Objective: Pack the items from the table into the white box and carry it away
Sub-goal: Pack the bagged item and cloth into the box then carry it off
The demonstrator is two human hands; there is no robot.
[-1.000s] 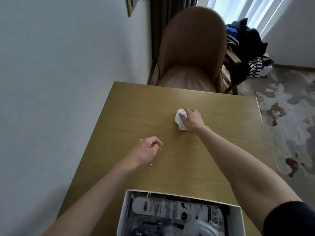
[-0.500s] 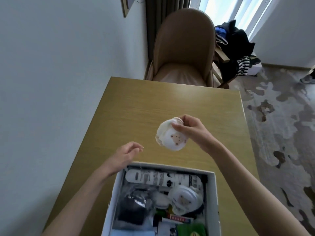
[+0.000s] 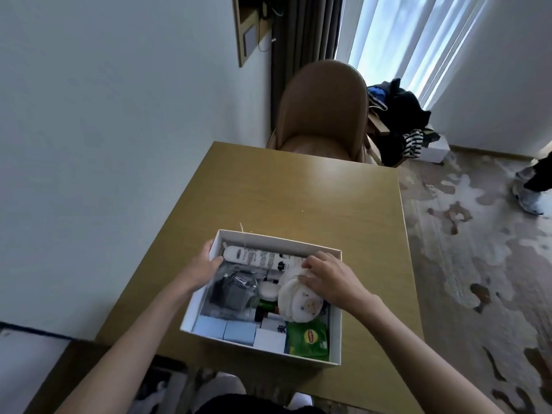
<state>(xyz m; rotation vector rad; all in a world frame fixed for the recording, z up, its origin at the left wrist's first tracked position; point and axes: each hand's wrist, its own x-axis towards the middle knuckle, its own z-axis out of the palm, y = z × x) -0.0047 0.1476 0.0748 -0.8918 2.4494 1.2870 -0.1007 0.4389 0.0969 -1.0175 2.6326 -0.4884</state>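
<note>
A white box [image 3: 335, 306] is sitting open near the front edge of a wooden table [image 3: 298, 186], packed with a white printed tube [image 3: 257, 258] along its far wall, a dark clear-wrapped bundle [image 3: 233, 289], pale blue packets [image 3: 227, 331] and a green tea packet [image 3: 307, 339] at its near side. A person's right hand [image 3: 328, 279] is reaching into the box, fingers curled down and pressing on a round white packet [image 3: 298, 300] lying on top of the other items. The left hand [image 3: 203, 268] is gripping the box's left wall, thumb inside and fingers outside. A tan chair [image 3: 322, 109] is standing at the table's far end, with dark clothes [image 3: 400, 115] piled beyond it by the curtained window [image 3: 403, 34].
</note>
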